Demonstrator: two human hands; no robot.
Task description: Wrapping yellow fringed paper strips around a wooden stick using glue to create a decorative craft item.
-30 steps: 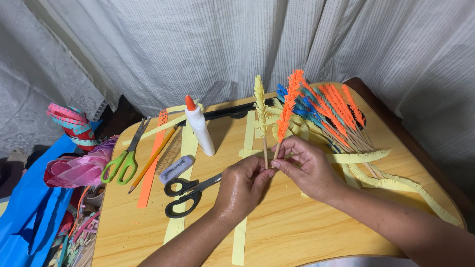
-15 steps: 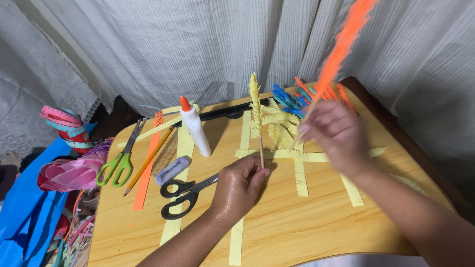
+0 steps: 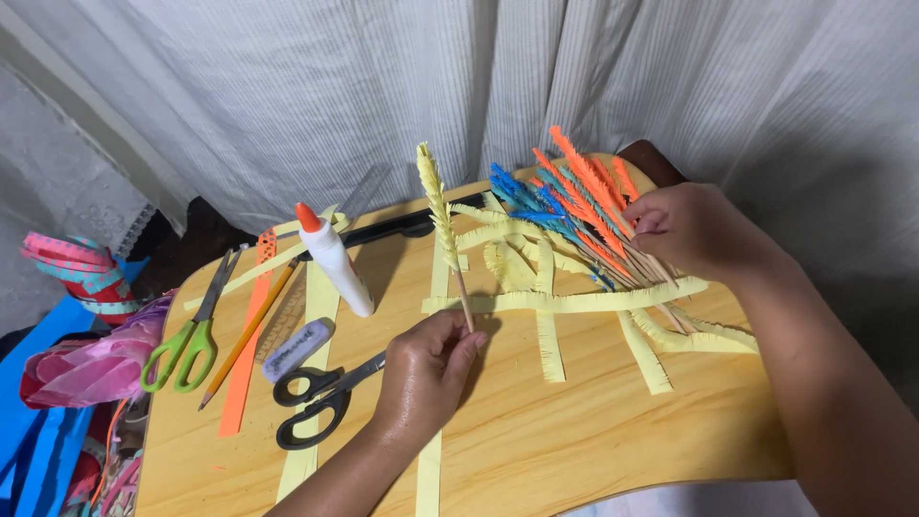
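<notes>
Left hand (image 3: 421, 369) pinches the bare lower end of a yellow fringed paper stalk (image 3: 436, 206); fingers closed on the stick, long axis near upright, tilting slightly left at the top, above the tabletop (image 3: 574, 431).

Right hand (image 3: 694, 230) is off to the right and farther back, fingers closed on the stems of the orange and blue stalk bundle (image 3: 574, 206), which fans up-left.

Loose yellow fringed strips (image 3: 574, 302) lie between the hands. Glue bottle (image 3: 330, 258) and black scissors (image 3: 316, 397) sit left of the left hand.
</notes>
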